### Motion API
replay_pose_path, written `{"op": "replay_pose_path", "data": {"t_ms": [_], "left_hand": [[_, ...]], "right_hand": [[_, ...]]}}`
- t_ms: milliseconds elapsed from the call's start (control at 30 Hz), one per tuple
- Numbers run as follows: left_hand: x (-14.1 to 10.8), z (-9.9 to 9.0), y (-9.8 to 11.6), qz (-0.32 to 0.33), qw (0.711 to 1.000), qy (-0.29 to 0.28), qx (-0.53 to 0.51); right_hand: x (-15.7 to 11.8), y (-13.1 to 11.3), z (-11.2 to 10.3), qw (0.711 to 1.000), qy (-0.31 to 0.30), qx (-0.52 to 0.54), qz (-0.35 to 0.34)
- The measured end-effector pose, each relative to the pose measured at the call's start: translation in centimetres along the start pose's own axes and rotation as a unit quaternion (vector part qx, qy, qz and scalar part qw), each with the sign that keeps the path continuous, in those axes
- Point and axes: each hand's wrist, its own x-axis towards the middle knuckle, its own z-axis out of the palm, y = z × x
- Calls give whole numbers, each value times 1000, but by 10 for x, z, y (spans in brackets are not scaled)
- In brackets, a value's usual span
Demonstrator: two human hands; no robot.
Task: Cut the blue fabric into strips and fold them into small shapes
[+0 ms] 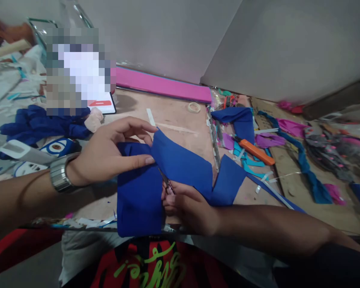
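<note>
Head camera: the left hand is closed on the blue cloth, the thumb laid along its face and the index fingertip set at its upper corner. A metal-banded watch is worn on the left wrist. The right hand is clamped on small scissors, the pointed end directed up and leftward at the cloth, just beside the left thumb. Whether the blades are parted cannot be told.

The blue cloth is located at the middle of the table's near edge, with its lower part extended past that edge. Toward the far edge, a ring of tape is noted on the bare surface, and a long pink bar is set along the wall.

On the right side, an orange cutter is found among turquoise strips, near a second blue piece. Beyond them, a teal strip is laid over a brown board.

Toward the left edge, a heap of dark blue fabric is observed. Beside it, a lit screen is largely hidden by pixelation.
</note>
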Motion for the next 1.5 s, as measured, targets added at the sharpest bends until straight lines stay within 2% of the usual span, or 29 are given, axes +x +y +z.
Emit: {"op": "replay_pose_path", "data": {"t_ms": [200,333,467,567,700,933,1100,1233,1333,1500], "left_hand": [[3,-14,16,49,987,-124,88],[7,-25,22,108,965,-216,107],[12,-31,26,94,952,-270,107],[13,-31,27,66,956,-264,105],[12,-31,24,31,966,-240,85],[12,-32,17,57,963,-254,74],[12,-31,18,12,968,-245,45],[11,-30,19,-29,975,-221,-27],[11,-29,20,-21,977,-208,-40],[11,-30,16,18,983,-181,16]], "right_hand": [[-1,3,-1,998,-44,37,16],[-2,0,-2,997,-60,-37,19],[-2,-4,0,988,-67,-141,9],[-2,-4,2,985,-58,-161,10],[-2,0,4,992,-44,-118,25],[3,7,4,996,-71,-53,28],[1,10,0,997,-23,-70,26],[0,12,-3,996,-6,-88,17],[0,11,-4,996,6,-90,11],[1,7,-2,996,22,-82,-4]]}}
